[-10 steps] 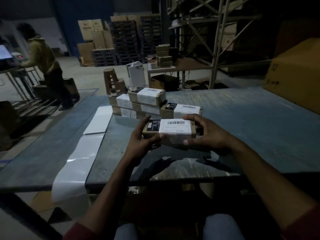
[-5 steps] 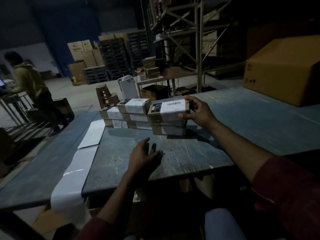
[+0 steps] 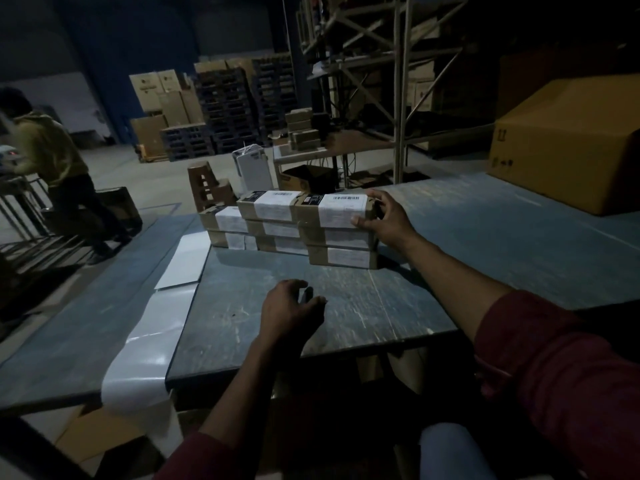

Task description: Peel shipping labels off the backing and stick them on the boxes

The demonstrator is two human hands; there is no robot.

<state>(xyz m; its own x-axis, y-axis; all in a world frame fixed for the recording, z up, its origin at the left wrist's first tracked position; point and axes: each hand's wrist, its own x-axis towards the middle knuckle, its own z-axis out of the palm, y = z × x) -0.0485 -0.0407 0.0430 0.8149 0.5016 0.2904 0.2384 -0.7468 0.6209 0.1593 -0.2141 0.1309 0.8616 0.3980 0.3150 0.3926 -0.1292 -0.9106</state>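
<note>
Left hand [image 3: 291,306] idle, fingers loosely curled, holding nothing, over worktop [image 3: 346,306]. Backing strip [image 3: 152,341] left of it. Beyond, right hand [image 3: 384,221] fingers clamped on top labelled box [image 3: 334,211] of stack; square edges before release. Far: big carton [image 3: 568,147], racking [image 3: 398,81], person [image 3: 52,161].

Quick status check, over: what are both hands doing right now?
Right hand holds labelled box atop the stack. Left hand open, empty, over the table. Nothing in the way.
</note>
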